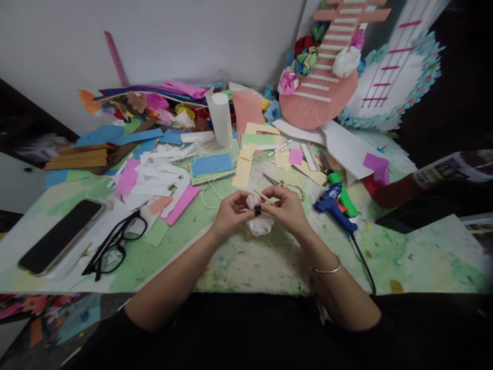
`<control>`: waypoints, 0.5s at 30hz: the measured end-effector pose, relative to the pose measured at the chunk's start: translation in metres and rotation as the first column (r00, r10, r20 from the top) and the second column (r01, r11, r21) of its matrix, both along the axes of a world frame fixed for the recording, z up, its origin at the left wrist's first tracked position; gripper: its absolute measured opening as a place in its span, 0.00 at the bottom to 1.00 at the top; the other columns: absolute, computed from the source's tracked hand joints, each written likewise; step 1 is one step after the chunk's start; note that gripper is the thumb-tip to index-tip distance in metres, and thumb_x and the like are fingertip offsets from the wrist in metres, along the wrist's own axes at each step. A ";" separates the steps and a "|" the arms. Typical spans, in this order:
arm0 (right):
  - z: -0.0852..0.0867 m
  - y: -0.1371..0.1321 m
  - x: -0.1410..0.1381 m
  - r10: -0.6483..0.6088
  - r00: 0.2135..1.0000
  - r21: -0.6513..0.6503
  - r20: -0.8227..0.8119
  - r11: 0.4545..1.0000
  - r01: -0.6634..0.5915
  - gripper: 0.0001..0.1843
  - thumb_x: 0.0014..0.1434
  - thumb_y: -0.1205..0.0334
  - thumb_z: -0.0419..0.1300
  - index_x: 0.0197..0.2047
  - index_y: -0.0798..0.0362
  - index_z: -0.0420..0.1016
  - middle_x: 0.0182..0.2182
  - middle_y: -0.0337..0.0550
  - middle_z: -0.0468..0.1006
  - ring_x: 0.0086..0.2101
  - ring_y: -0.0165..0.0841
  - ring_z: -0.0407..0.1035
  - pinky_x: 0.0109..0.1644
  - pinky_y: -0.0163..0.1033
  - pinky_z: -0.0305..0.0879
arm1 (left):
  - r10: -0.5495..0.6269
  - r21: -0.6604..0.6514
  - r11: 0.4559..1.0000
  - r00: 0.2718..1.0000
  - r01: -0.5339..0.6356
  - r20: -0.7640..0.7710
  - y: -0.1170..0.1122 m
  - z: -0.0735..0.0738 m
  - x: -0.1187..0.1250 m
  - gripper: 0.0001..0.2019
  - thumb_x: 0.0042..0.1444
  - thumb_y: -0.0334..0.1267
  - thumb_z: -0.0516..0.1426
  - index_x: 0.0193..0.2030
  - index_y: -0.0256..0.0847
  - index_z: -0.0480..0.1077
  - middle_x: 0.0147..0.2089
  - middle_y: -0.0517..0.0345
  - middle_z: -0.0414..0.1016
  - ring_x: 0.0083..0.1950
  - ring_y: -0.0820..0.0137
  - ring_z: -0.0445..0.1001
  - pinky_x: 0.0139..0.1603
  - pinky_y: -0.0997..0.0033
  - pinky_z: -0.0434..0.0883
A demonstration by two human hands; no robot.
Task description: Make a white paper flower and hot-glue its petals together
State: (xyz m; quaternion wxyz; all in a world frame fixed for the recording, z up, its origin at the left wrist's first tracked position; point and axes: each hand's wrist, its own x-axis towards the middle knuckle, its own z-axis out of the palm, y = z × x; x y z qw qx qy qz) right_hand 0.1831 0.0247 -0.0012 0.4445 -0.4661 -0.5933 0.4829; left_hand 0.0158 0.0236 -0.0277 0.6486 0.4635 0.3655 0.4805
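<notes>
My left hand [230, 213] and my right hand [287, 208] meet over the middle of the green table [246, 262]. Together they pinch a small white paper flower [260, 223] that sits on a thin wooden stick [264, 197]. The left fingers, with dark nails, are closed on the flower's petals. My right hand's fingers are curled around the stick and the flower's top. A thin bangle circles my right wrist.
A blue glue gun [333, 205] with a black cord lies right of my hands. Scissors [283, 184] lie just behind them. Black glasses [115, 245] and a phone [59, 235] rest at the left. Coloured paper scraps, a white roll [222, 118] and a paper guitar [323, 87] fill the back.
</notes>
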 end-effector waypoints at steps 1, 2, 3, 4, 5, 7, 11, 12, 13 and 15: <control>0.000 0.000 0.000 0.010 1.000 0.005 -0.003 1.000 -0.010 0.11 0.46 0.57 0.68 0.31 0.54 0.73 0.28 0.39 0.74 0.28 0.29 0.68 0.26 0.32 0.66 | -0.004 0.001 1.000 1.000 0.004 0.000 0.000 -0.001 0.000 0.19 0.39 0.35 0.69 0.38 0.37 0.71 0.35 0.57 0.76 0.36 0.71 0.74 0.39 0.74 0.70; 0.000 0.000 0.000 0.003 1.000 0.008 -0.010 1.000 -0.003 0.12 0.45 0.57 0.68 0.31 0.54 0.73 0.28 0.39 0.75 0.29 0.30 0.69 0.27 0.32 0.66 | -0.005 0.005 1.000 1.000 0.005 -0.003 0.000 -0.001 0.000 0.19 0.39 0.35 0.69 0.39 0.37 0.71 0.36 0.57 0.76 0.36 0.71 0.74 0.39 0.74 0.70; 0.001 0.001 0.000 -0.009 1.000 0.009 -0.018 1.000 0.009 0.13 0.45 0.57 0.68 0.31 0.54 0.73 0.28 0.40 0.75 0.30 0.30 0.69 0.28 0.33 0.66 | -0.004 0.011 1.000 1.000 0.004 -0.006 0.001 -0.001 0.000 0.19 0.39 0.35 0.69 0.39 0.37 0.72 0.36 0.56 0.77 0.37 0.71 0.74 0.39 0.74 0.71; 0.001 0.001 0.000 -0.016 1.000 0.007 -0.022 1.000 0.016 0.13 0.45 0.57 0.68 0.31 0.54 0.72 0.29 0.40 0.75 0.31 0.31 0.69 0.29 0.33 0.67 | 0.000 0.016 1.000 1.000 0.001 -0.011 0.001 -0.001 0.000 0.19 0.39 0.35 0.69 0.39 0.36 0.73 0.37 0.55 0.77 0.37 0.70 0.75 0.40 0.73 0.71; 0.001 0.001 0.000 -0.019 1.000 0.004 -0.023 1.000 0.019 0.13 0.45 0.57 0.68 0.30 0.54 0.72 0.29 0.41 0.76 0.31 0.31 0.70 0.29 0.33 0.67 | 0.004 0.019 1.000 1.000 -0.004 -0.015 0.001 -0.001 0.000 0.18 0.40 0.36 0.69 0.39 0.36 0.73 0.37 0.54 0.77 0.38 0.69 0.75 0.41 0.72 0.71; 0.002 0.001 0.000 -0.019 1.000 0.003 -0.015 1.000 0.019 0.12 0.46 0.57 0.68 0.30 0.54 0.72 0.28 0.41 0.76 0.30 0.31 0.69 0.29 0.33 0.67 | 0.016 0.016 1.000 1.000 -0.016 -0.026 0.001 0.000 0.000 0.18 0.39 0.36 0.69 0.40 0.36 0.75 0.39 0.53 0.78 0.39 0.68 0.75 0.41 0.71 0.71; 0.002 -0.001 0.000 -0.034 0.999 0.019 0.015 0.999 0.034 0.09 0.46 0.60 0.67 0.29 0.54 0.72 0.27 0.41 0.76 0.29 0.30 0.68 0.29 0.34 0.66 | 0.032 -0.003 0.999 0.998 -0.032 -0.057 0.000 0.002 0.000 0.18 0.38 0.35 0.70 0.39 0.35 0.77 0.38 0.53 0.79 0.38 0.67 0.76 0.42 0.69 0.72; 0.002 -0.001 0.000 -0.044 0.999 0.024 0.023 0.999 0.044 0.09 0.46 0.60 0.66 0.29 0.54 0.72 0.28 0.41 0.76 0.29 0.31 0.68 0.29 0.34 0.66 | 0.035 -0.006 0.999 0.998 -0.035 -0.061 0.000 0.002 0.000 0.18 0.38 0.35 0.70 0.39 0.35 0.77 0.38 0.53 0.79 0.38 0.67 0.76 0.42 0.68 0.72; 0.001 -0.001 0.000 -0.053 0.998 0.028 0.030 0.998 0.052 0.08 0.47 0.61 0.66 0.29 0.54 0.72 0.28 0.41 0.76 0.30 0.31 0.69 0.30 0.35 0.67 | 0.037 -0.007 0.999 0.997 -0.038 -0.063 0.000 0.002 0.000 0.19 0.38 0.35 0.70 0.39 0.35 0.77 0.38 0.53 0.79 0.38 0.67 0.76 0.43 0.68 0.72; 0.001 -0.002 0.000 -0.064 0.997 0.036 0.037 0.997 0.062 0.08 0.47 0.61 0.66 0.30 0.53 0.72 0.28 0.41 0.76 0.30 0.32 0.70 0.31 0.36 0.67 | 0.047 -0.008 0.999 0.997 -0.047 -0.067 0.001 0.002 0.000 0.19 0.37 0.35 0.70 0.40 0.36 0.78 0.39 0.52 0.80 0.38 0.66 0.76 0.43 0.67 0.72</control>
